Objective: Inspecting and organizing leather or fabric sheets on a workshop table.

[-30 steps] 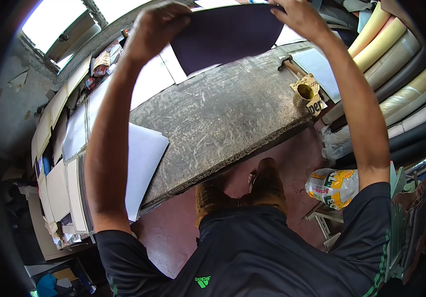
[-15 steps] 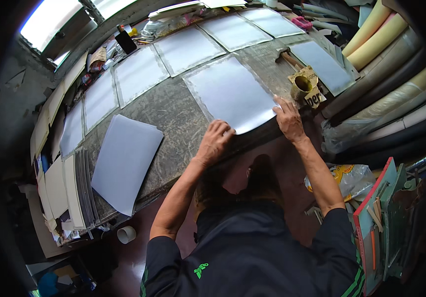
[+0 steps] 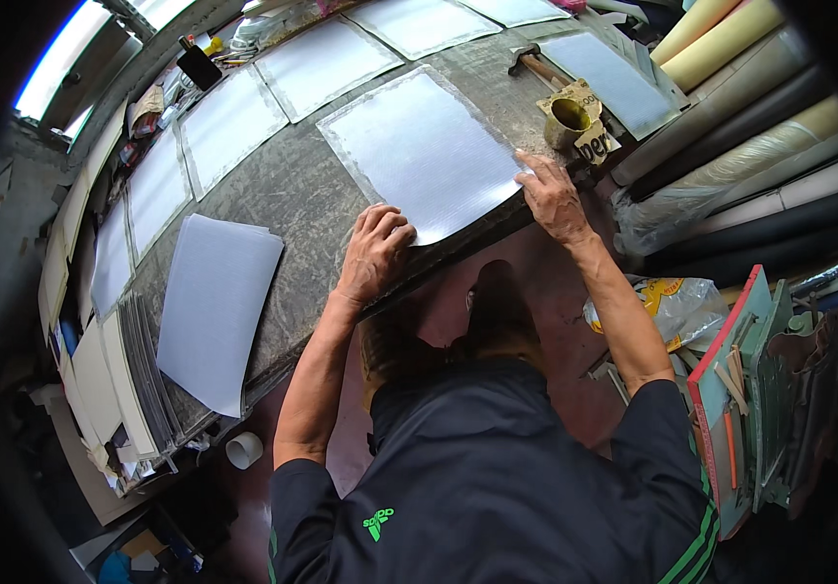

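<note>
Pressing a pale grey sheet (image 3: 424, 151) flat at the near edge of the stone-grey workbench (image 3: 282, 204), left hand (image 3: 373, 253) and right hand (image 3: 550, 198) rest open-palmed, gripping nothing; smoothing outward from both corners would likely prevent wrinkles.

A workshop: stained workbench (image 3: 273, 204), hammer (image 3: 533, 64), glue tin (image 3: 567, 121), material rolls (image 3: 730, 49)

Daylight from a window (image 3: 54, 73) at upper left washes our worktable (image 3: 292, 195); its pale sheets glare faintly, the fisheye rim bends edges and falls black.
</note>
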A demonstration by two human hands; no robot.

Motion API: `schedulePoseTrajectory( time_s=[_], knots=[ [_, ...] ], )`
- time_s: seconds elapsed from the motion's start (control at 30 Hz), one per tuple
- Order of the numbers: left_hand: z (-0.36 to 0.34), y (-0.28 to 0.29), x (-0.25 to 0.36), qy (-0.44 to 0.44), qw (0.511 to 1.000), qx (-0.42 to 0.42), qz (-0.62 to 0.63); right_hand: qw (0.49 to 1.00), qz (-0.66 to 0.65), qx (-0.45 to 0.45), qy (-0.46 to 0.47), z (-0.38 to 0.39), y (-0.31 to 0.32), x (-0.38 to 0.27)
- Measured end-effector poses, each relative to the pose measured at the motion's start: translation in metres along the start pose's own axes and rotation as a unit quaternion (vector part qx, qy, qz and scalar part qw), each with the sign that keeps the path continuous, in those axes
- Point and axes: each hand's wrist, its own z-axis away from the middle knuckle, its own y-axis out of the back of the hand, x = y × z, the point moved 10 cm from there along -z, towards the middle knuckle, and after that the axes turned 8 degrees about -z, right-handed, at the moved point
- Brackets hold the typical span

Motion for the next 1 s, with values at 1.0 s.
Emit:
schedulePoseTrajectory(
  time_s=[1.0],
  knots=[
    [0.002, 0.001, -0.011, 0.045, 0.998, 0.009, 0.043, 0.928, -0.001, -0.273, -0.256, -0.073, 0.050, 0.113]
  ],
)
